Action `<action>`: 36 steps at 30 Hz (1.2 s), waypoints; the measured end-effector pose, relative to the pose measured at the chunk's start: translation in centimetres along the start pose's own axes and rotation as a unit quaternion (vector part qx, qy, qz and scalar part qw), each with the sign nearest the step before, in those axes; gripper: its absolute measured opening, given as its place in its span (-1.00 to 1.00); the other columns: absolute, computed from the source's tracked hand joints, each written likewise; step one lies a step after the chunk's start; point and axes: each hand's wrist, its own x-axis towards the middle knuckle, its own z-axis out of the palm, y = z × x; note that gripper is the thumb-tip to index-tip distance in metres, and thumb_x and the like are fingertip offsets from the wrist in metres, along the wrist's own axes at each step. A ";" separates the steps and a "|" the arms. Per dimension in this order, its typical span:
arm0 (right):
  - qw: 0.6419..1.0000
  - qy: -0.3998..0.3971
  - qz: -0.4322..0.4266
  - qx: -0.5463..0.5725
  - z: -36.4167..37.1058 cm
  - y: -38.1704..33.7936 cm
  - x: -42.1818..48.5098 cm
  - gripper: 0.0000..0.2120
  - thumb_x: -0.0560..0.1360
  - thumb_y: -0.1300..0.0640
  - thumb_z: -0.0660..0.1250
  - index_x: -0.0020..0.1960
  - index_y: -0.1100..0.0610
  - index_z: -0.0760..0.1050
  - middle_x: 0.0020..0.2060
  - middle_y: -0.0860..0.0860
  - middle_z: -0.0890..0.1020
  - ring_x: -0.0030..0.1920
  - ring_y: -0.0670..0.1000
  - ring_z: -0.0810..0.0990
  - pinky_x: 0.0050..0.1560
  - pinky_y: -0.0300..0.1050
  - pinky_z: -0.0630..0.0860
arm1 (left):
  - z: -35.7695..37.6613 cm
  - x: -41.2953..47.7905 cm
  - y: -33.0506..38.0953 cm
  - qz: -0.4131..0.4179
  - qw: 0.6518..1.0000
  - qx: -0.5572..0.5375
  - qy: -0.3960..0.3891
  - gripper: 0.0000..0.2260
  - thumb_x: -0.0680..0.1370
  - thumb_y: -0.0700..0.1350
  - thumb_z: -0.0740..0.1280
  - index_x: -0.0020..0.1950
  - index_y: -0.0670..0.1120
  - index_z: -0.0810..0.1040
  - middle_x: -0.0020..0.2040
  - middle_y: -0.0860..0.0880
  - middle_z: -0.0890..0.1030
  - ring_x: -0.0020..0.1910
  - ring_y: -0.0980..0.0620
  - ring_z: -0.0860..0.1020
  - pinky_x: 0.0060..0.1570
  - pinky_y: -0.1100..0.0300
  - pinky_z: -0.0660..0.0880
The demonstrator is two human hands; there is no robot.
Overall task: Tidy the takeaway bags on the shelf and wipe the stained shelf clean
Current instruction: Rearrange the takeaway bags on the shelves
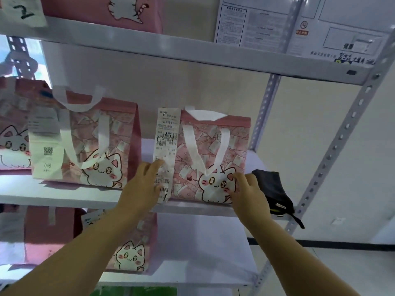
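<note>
Fingers (155, 166) first: on the left hand (142, 184) they're loosely spread, tips pressed flat on the left edge of the right bag (213, 154), right over its receipt (165, 142). The right hand (250, 194) has its fingers gently bent and close together, laid on the bag's front next to the cartoon cat. No pinch that I can see, and both thumbs are hidden. It reads like a two-sided brace, the way you'd square up or slide something floppy without tipping it.

Now biggest to smallest. The metal rack (333, 163) carries several boards, and the middle shelf (85, 198) is the one being worked on. Pink cat bags stand along it. The right bag is upright near the right end, its handles flopped down the front. The middle bag (102, 144) is just left of it with a gap between them, and the left bag (12, 135) is cut off by the frame. There's an upper bag (102, 11) one board up and a lower bag (132, 251) one board down.

A dark cloth (271, 189) lies on the shelf just beside the right bag, drooping over the front edge – my guess is it's parked there within reach for the wiping. The receipt hangs from the bag's top left corner, facing out, presumably so the order can be read.

I'd call this the tidying stage, with the wiping not begun. I can't make out any stain from here.
</note>
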 end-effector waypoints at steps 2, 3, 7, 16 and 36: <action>1.000 0.004 -0.001 -0.020 -0.3 0.0 -0.2 -0.60 0.49 0.20 0.31 0.30 0.07 0.33 0.15 0.07 0.45 -0.12 0.08 0.53 -0.30 -0.07 0.55 | -0.1 0.0 0.1 -0.003 1.000 0.005 -0.003 -0.46 0.50 -0.15 0.35 0.43 0.01 0.23 0.25 -0.11 0.35 -0.07 -0.12 0.56 -0.14 0.07 0.49; 1.000 0.009 -0.002 -0.028 -0.5 -0.1 -0.4 -0.60 0.48 0.19 0.32 0.29 0.07 0.35 0.18 0.06 0.45 -0.07 0.08 0.53 -0.29 -0.07 0.55 | -0.2 -0.1 0.2 -0.003 1.000 0.011 -0.001 -0.45 0.50 -0.14 0.35 0.43 0.01 0.23 0.25 -0.12 0.35 -0.08 -0.13 0.56 -0.15 0.06 0.50; 0.998 0.039 -0.003 -0.055 -2.5 -0.2 -1.3 -0.66 0.48 0.12 0.32 0.24 0.09 0.42 0.24 0.11 0.45 0.07 0.14 0.51 -0.19 -0.01 0.57 | -1.8 -0.9 0.9 0.001 0.999 0.026 0.028 -0.48 0.48 -0.11 0.37 0.41 -0.08 0.32 0.21 -0.15 0.38 -0.11 -0.13 0.53 -0.19 0.06 0.50; 0.982 0.089 -0.153 -0.061 -9.1 -5.2 -2.5 -0.75 0.51 0.07 0.27 0.15 0.12 0.52 0.06 0.05 0.61 -0.03 0.10 0.56 -0.13 -0.03 0.55 | -10.8 -4.4 3.3 0.062 0.989 0.097 0.098 -0.78 0.46 -0.04 0.39 0.06 -0.09 0.57 0.02 -0.05 0.53 -0.18 -0.06 0.54 -0.28 0.14 0.42; 0.925 0.128 -0.357 -0.025 -17.3 -34.1 1.0 -0.77 0.49 -0.11 0.26 0.01 0.04 0.48 -0.16 -0.04 0.57 -0.19 0.02 0.54 -0.21 -0.08 0.50 | -38.9 -4.9 -6.8 -0.025 0.928 0.312 0.201 -0.83 0.49 0.11 0.30 -0.13 0.03 0.48 -0.21 0.10 0.47 -0.29 0.03 0.46 -0.36 0.21 0.34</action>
